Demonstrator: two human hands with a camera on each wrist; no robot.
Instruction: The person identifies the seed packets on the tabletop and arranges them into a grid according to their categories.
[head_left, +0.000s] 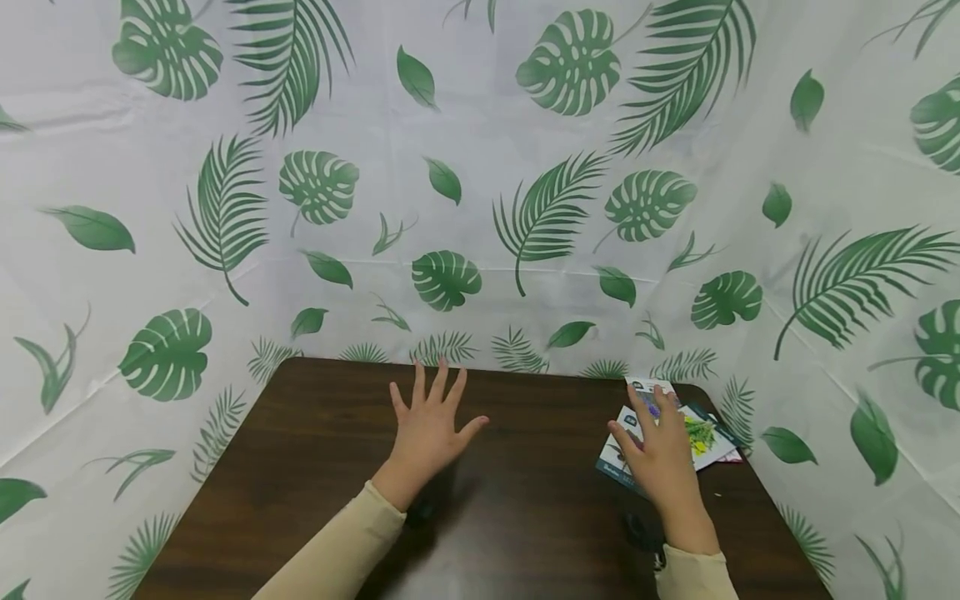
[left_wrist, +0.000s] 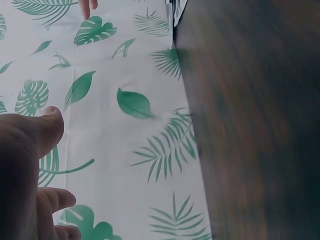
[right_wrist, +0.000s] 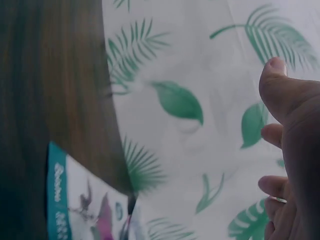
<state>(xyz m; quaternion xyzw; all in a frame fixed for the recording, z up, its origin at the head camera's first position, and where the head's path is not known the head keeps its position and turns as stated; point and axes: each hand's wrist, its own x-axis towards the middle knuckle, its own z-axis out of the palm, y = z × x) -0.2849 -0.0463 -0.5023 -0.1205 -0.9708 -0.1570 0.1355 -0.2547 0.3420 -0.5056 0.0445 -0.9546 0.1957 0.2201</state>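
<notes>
My left hand (head_left: 429,433) is held over the middle of the dark table, palm down, its fingers spread and straight, with nothing in it. The right hand (head_left: 666,471) hovers at the right, also with extended fingers and holding nothing. Below and beyond it lies a loose, overlapping pile of flat printed packets or cards (head_left: 705,443) with flower and plant pictures; the hand partly covers them. In the right wrist view, one card (right_wrist: 92,205) with a teal edge shows at the bottom left, apart from the thumb and fingertips. Whether any fingertip touches the pile cannot be told.
The dark wood-grain table (head_left: 517,492) reaches to a white cloth backdrop (head_left: 465,217) with green leaf prints, which rises behind it and at both sides. Small dark devices sit under the left wrist (head_left: 422,507) and right wrist (head_left: 641,527). A tiny pale speck lies right of the right hand.
</notes>
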